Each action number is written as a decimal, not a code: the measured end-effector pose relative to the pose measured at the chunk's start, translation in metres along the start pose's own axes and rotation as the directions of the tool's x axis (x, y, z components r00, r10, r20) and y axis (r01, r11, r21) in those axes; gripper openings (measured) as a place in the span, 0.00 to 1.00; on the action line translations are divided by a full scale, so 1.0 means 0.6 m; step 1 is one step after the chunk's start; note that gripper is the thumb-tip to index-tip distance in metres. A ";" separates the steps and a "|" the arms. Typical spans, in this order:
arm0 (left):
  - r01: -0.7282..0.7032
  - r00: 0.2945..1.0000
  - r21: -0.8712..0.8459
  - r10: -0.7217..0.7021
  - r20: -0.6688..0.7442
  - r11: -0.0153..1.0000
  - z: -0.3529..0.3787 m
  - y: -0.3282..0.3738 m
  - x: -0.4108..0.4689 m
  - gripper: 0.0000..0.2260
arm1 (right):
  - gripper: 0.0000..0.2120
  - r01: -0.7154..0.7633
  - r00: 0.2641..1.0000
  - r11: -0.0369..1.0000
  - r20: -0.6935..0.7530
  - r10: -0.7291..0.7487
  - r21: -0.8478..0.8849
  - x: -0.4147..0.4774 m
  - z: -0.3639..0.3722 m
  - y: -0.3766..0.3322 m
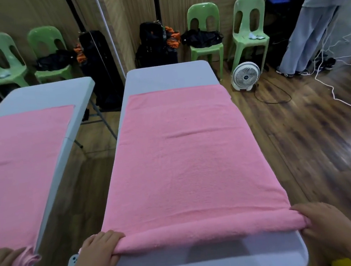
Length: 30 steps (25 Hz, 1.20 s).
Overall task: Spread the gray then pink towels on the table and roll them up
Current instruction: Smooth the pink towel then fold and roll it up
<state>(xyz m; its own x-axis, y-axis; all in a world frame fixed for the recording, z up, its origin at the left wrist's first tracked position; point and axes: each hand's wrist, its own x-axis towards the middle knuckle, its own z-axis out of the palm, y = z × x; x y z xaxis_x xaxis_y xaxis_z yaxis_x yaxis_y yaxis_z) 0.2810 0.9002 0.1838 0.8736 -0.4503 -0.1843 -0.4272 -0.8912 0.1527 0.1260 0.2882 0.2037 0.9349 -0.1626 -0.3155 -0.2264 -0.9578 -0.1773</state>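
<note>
A pink towel (185, 153) lies spread flat along the white folding table (165, 77). Its near edge is turned over into a low roll (211, 230) that runs across the table's width. My left hand (98, 250) grips the roll's left end, thumb tucked under. My right hand (327, 223) holds the right end the same way. A bare strip of table shows between the roll and me. No gray towel is in view.
A mirror on the left repeats the table, towel and a hand (2, 263). Green plastic chairs (205, 44) and black bags (153, 47) line the far wall. A white fan (245, 76) and loose cables (338, 100) are on the wood floor at right, where a person (315, 33) stands.
</note>
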 end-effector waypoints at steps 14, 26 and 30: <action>0.024 0.978 0.020 -0.019 -0.207 1.000 -0.053 0.014 0.120 0.12 | 0.21 0.147 0.971 0.984 -0.176 -0.163 -0.102 0.124 -0.059 -0.103; -0.019 0.996 0.054 0.023 -0.083 0.998 -0.022 0.023 0.077 0.14 | 0.14 0.151 0.986 0.975 -0.039 -0.159 -0.162 0.093 -0.010 -0.110; 0.023 0.992 0.036 -0.019 -0.121 0.999 -0.041 0.014 0.114 0.15 | 0.10 0.134 0.990 0.991 -0.047 -0.135 -0.030 0.127 -0.049 -0.114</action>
<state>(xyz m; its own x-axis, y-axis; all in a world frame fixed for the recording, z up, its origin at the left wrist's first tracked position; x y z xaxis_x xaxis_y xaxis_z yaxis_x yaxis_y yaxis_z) 0.3427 0.8633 0.1963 0.9033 -0.4237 -0.0677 -0.4150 -0.9028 0.1128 0.2207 0.3346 0.2191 0.9688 -0.0430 -0.2441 -0.0913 -0.9775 -0.1901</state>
